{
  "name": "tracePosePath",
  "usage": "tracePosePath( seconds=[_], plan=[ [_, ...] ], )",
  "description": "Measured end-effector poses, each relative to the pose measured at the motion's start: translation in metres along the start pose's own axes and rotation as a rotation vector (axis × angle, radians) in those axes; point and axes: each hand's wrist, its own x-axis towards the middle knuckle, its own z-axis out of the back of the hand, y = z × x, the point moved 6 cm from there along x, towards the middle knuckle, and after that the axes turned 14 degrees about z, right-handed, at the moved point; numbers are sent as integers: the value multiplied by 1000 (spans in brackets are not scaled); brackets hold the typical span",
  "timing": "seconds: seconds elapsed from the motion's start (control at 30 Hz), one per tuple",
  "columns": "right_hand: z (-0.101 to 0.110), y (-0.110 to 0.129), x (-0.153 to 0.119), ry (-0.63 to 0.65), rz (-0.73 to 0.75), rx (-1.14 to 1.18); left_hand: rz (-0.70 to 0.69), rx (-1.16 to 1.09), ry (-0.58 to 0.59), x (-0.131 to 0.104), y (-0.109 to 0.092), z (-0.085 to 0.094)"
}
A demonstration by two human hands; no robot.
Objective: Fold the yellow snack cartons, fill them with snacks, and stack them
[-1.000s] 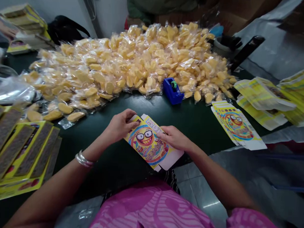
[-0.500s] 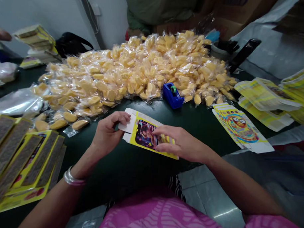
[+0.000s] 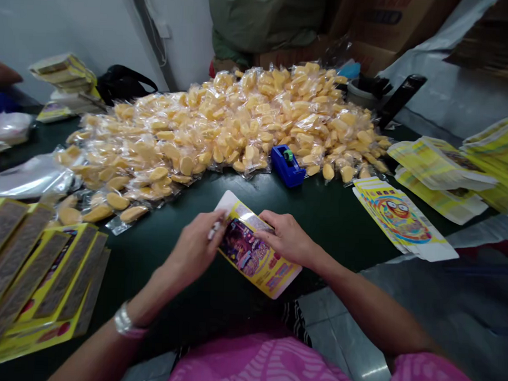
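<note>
In the head view, the box (image 3: 260,254) is sitting tilted between the two hands, over the near part of the desk (image 3: 332,210); whether it is touching the surface, I cannot tell. The left hand (image 3: 199,238) is curling its fingers in and pinching the box by its upper-left end (something pale is showing at the fingertips, too blurred to name). The right hand (image 3: 288,240) is pinching the far long edge, its thumb lying over the printed face.

The box is probably weighing very little: thin, springy card, slightly slippery where its gloss is catching light, and likely to crease if squeezed mid-face. Edges and ends are offering the safest hold.

Beyond, rounded yellow pieces (image 3: 223,128) are heaping up in crinkled clear film. A hard blue dispenser (image 3: 288,168) is standing beside them, and flat cartons (image 3: 403,218) are fanning out at right.
</note>
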Motion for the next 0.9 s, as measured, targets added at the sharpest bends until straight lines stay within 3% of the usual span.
tracePosePath(
  seconds=[0.17,0.3,0.43,0.53,0.67,0.73,0.77,0.8,0.9],
  plan=[
    [-2,5,0,66,-4,-167,323,-541,278,-2,10,-29],
    [-8,6,-3,64,133,-119,416,-589,616,4,10,-39],
    [-14,2,-5,79,128,-183,452,-712,716,2,8,-49],
    [-17,4,-4,101,126,-147,443,-747,679,0,9,-54],
    [-32,4,-4,153,118,253,244,-531,674,10,-3,-53],
    [-38,-4,-3,96,53,385,146,-385,694,18,-11,-47],
    [-39,-9,-2,41,14,420,108,-321,646,24,-14,-40],
    [-38,-16,-2,-25,-27,444,83,-267,533,30,-15,-29],
    [-32,-34,-2,-260,-160,519,137,-280,20,38,-4,17]
  ],
)
